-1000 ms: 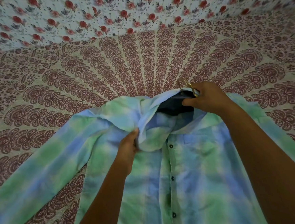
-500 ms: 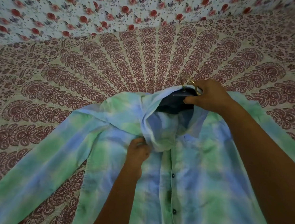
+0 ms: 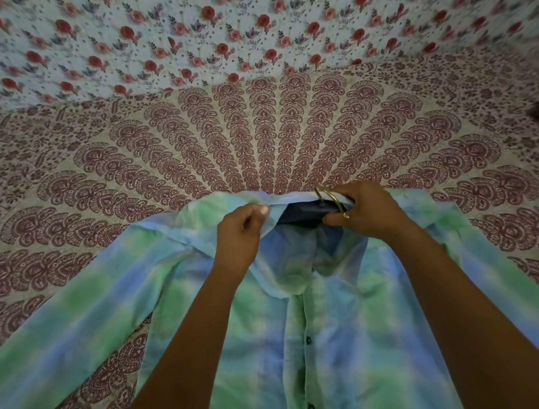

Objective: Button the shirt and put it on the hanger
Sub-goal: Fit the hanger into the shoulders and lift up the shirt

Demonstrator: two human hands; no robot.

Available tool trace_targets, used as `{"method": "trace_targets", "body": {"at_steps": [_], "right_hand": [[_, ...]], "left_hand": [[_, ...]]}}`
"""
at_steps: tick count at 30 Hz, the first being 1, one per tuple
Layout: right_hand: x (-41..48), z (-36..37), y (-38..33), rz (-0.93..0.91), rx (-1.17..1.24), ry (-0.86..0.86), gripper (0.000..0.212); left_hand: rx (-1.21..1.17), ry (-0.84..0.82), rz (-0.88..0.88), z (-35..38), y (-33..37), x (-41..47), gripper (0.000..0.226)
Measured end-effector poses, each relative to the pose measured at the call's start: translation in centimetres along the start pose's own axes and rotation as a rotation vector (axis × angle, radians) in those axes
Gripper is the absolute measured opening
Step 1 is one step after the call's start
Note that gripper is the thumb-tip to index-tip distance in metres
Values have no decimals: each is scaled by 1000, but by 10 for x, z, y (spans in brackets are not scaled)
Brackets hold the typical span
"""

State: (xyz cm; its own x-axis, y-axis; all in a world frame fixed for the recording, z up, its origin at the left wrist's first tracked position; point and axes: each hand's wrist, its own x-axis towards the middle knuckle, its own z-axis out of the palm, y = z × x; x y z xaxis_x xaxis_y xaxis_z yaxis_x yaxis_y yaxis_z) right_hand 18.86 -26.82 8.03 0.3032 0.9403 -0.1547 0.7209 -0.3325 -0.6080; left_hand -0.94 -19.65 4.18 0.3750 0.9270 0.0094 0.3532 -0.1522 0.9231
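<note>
Your L grip [image 3: 241, 229] is pinching the shirt [image 3: 353, 343] collar [image 3: 277, 203]; your R grip [image 3: 367, 211] is clenching round the hanger [image 3: 304, 217] neck, just under its gold hook [image 3: 321, 191]. Hanger's sitting inside the collar. Shirt's lying front-up, buttoned lower down, w/ sleeves spreading over the patterned sheet [image 3: 256, 140].

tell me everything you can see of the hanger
Only part of the hanger shows: a dark, navy-looking body lying in the neck opening of the shirt, and a thin gold-coloured metal hook rising past the collar. The rest is hidden inside the shirt. The right hand grips it at the base of the hook, fingers curled round it.
</note>
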Motion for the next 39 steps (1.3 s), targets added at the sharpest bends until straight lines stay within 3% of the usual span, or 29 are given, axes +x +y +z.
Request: {"method": "trace_targets", "body": {"at_steps": [2,5,8,11,13,16,19,23,27,33,37,39], "right_hand": [[-2,1,1,10,9,-21,18],[-6,2,3,13,10,-48,23],[-11,2,4,4,20,-73,21],[-14,1,6,-20,63,-91,22],[-15,0,6,-30,90,-61,22],[-10,-1,7,-39,162,-35,20],[-2,-6,9,-43,225,-68,27],[-3,-9,13,-45,530,4,27],[-7,-17,16,-36,539,83,12],[10,-32,7,152,549,-51,19],[17,-27,15,396,590,-117,15],[13,-21,25,487,731,-148,44]], "left_hand": [[-109,-34,-55,-1,5,5,35],[-208,-90,-199,-1,17,12,21],[-56,-132,-338,-1,13,25,10],[422,-74,-210,-2,1,29,12],[290,-27,-15,-4,2,24,12],[33,-275,98,-8,8,11,29],[161,-356,114,0,5,9,50],[225,-252,143,6,6,25,33],[251,-299,158,8,8,34,39],[332,-396,168,18,3,34,44],[280,-378,169,23,-1,34,46],[278,-382,207,24,-1,35,55]]}}
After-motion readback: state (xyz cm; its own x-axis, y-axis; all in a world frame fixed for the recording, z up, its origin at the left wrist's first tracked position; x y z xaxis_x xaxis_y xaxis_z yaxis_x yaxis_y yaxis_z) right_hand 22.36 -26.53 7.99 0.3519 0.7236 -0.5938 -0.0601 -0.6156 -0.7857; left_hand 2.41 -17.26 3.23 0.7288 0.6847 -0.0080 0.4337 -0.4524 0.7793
